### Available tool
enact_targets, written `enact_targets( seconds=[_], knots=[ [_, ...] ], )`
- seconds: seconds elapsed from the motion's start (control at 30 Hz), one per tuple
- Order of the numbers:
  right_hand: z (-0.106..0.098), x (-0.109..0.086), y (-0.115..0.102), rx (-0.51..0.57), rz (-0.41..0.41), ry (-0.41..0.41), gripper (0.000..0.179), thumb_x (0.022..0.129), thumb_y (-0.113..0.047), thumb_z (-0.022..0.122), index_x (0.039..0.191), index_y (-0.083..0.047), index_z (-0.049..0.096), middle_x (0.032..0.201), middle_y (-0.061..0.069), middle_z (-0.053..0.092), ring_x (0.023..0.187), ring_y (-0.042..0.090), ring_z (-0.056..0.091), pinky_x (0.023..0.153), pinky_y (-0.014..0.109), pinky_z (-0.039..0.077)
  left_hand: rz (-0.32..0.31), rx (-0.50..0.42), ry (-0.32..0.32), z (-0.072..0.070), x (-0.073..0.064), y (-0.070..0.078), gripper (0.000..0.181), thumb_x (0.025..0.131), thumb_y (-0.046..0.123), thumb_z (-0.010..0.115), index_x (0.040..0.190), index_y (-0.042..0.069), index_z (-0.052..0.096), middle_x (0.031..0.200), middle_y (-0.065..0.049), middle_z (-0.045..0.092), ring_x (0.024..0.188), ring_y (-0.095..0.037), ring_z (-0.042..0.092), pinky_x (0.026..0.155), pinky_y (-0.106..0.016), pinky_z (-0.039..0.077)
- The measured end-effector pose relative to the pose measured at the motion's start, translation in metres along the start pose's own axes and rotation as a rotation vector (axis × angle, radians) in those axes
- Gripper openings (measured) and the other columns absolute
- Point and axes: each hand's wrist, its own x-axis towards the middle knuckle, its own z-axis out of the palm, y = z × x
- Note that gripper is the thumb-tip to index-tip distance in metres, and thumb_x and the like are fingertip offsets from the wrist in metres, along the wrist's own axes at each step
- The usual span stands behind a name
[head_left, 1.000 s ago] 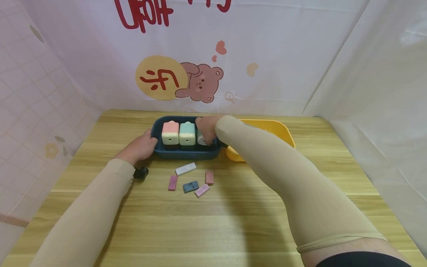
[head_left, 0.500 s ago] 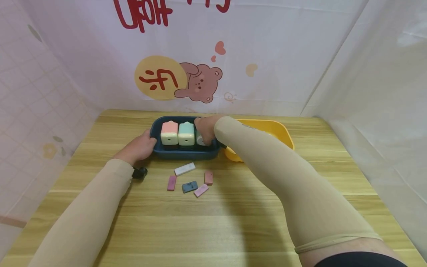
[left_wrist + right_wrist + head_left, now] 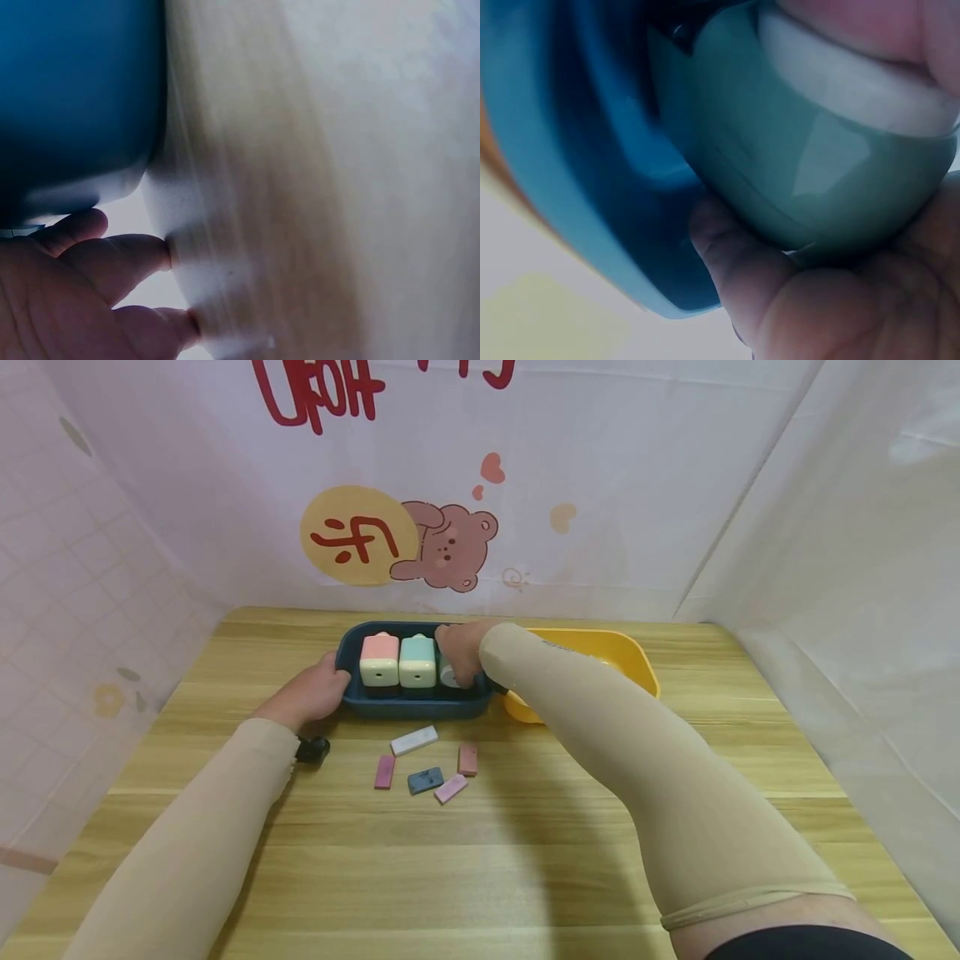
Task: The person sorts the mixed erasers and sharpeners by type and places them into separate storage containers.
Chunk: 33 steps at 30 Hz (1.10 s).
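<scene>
A dark blue tray point(image 3: 420, 707) stands at the far side of the table. Inside it sit a pink-and-cream pencil sharpener point(image 3: 380, 662) and a teal-and-cream pencil sharpener point(image 3: 417, 663), side by side, each with a round hole in front. My left hand point(image 3: 313, 690) holds the tray's left end; in the left wrist view its fingers point(image 3: 124, 255) lie beside the tray's wall. At the tray's right end my right hand point(image 3: 461, 650) grips a green pencil sharpener point(image 3: 780, 157) with a pale band. In the head view that hand covers most of it.
A yellow tray point(image 3: 633, 652) adjoins the blue one on the right, partly behind my right forearm. In front lie several erasers: a white one point(image 3: 414, 741), a magenta one point(image 3: 385, 772), a dark blue one point(image 3: 425, 781), a salmon one point(image 3: 467, 760) and a light pink one point(image 3: 452, 789).
</scene>
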Motion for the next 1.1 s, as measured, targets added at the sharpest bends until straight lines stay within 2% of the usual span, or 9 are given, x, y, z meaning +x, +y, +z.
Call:
enact_targets(
  seconds=[0.43, 0.6, 0.77, 0.97, 1.1],
  knots=[
    [0.005, 0.000, 0.007, 0.039, 0.002, 0.014, 0.073, 0.089, -0.026, 0.083, 0.145, -0.014, 0.038, 0.129, 0.006, 0.057, 0.114, 0.026, 0.058, 0.104, 0.039, 0.054, -0.007, -0.012, -0.012, 0.002, 0.003, 0.002, 0.069, 0.109, 0.034, 0.022, 0.166, -0.002, 0.008, 0.171, -0.028, 0.023, 0.154, -0.044, 0.032, 0.127, -0.064, 0.021],
    [0.006, 0.000, 0.010, 0.085, -0.006, 0.043, 0.089, 0.086, -0.028, 0.087, 0.154, -0.012, 0.033, 0.138, 0.008, 0.054, 0.120, 0.027, 0.055, 0.112, 0.043, 0.050, -0.006, -0.008, -0.011, 0.001, 0.002, 0.002, 0.069, 0.109, 0.034, 0.022, 0.166, -0.002, 0.009, 0.170, -0.029, 0.024, 0.151, -0.043, 0.035, 0.127, -0.064, 0.021],
    [0.005, -0.001, 0.022, 0.133, -0.032, 0.082, 0.103, 0.082, -0.034, 0.090, 0.161, -0.009, 0.029, 0.146, 0.009, 0.052, 0.125, 0.025, 0.052, 0.117, 0.041, 0.046, -0.010, -0.011, -0.012, 0.000, 0.001, 0.003, 0.068, 0.109, 0.033, 0.022, 0.166, -0.003, 0.010, 0.170, -0.029, 0.024, 0.153, -0.045, 0.032, 0.127, -0.064, 0.021],
    [-0.004, -0.019, 0.039, 0.192, -0.015, 0.123, 0.094, 0.090, -0.047, 0.079, 0.163, -0.011, 0.030, 0.163, 0.010, 0.043, 0.141, 0.028, 0.046, 0.124, 0.047, 0.038, -0.014, -0.012, -0.017, 0.000, 0.000, 0.003, 0.068, 0.110, 0.033, 0.022, 0.165, -0.004, 0.009, 0.170, -0.030, 0.023, 0.153, -0.045, 0.032, 0.127, -0.065, 0.020],
    [-0.006, -0.028, 0.054, 0.191, 0.005, 0.173, 0.082, 0.099, -0.048, 0.067, 0.163, -0.012, 0.031, 0.169, 0.010, 0.036, 0.152, 0.029, 0.039, 0.128, 0.050, 0.032, -0.013, -0.003, -0.018, -0.001, -0.001, 0.003, 0.068, 0.110, 0.034, 0.021, 0.166, -0.004, 0.008, 0.170, -0.030, 0.022, 0.156, -0.047, 0.027, 0.127, -0.065, 0.020]
  ],
)
